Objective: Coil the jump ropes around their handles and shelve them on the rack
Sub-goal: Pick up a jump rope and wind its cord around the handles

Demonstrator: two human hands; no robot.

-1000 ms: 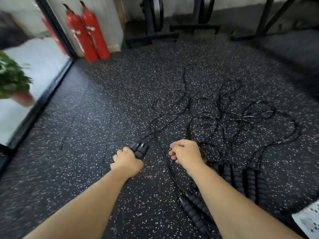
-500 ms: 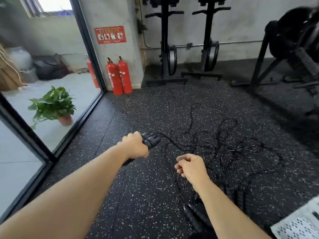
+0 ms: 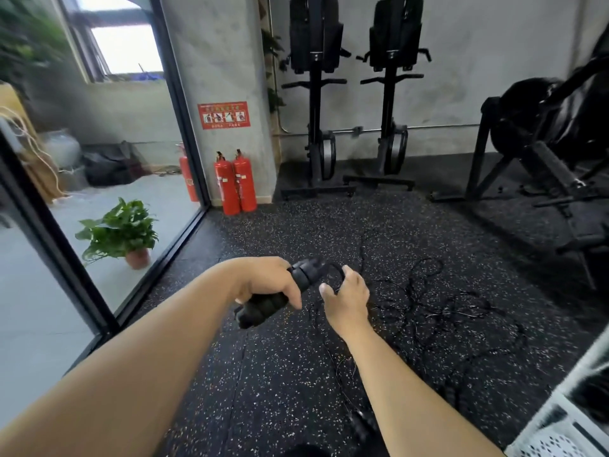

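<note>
Step in hand: coiling rope no. 1, right at the start. Left hand [image 3: 267, 283] is raised over the middle of the floor [image 3: 263, 374], fingers & thumb wrapped tight round a pair of black handles [image 3: 260, 306]. They're held side by side as one bundle, tops pointing up toward the right hand. No turns of cord visible on the handles, so by my read wrapping hasn't properly begun.

Right hand [image 3: 346, 298] sits just beside the handle tops. Thumb stands apart from the fingers, fingers loosely curved. A short arc of cord [image 3: 334, 267] runs from the handle tops to the index finger. Pinched or just hooked there, can't tell; underside is hidden.

The rest of the cord drops to the floor and joins the tangle of ropes [image 3: 428, 301] spread toward the floor's right side, well apart from the glass wall [image 3: 148, 225] at left. More handles [image 3: 362, 423] lie near the floor's bottom edge, blurred, count unclear. A white perforated crate [image 3: 557, 437] sits in the bottom-right corner; can't say if it's part of the rack.

Next move, prob.: right hand carries the cord round the bundle w/ some tension while left holds it steady. That needs slack fed from the tangle. Risk: crossed loops drag the other ropes along.
</note>
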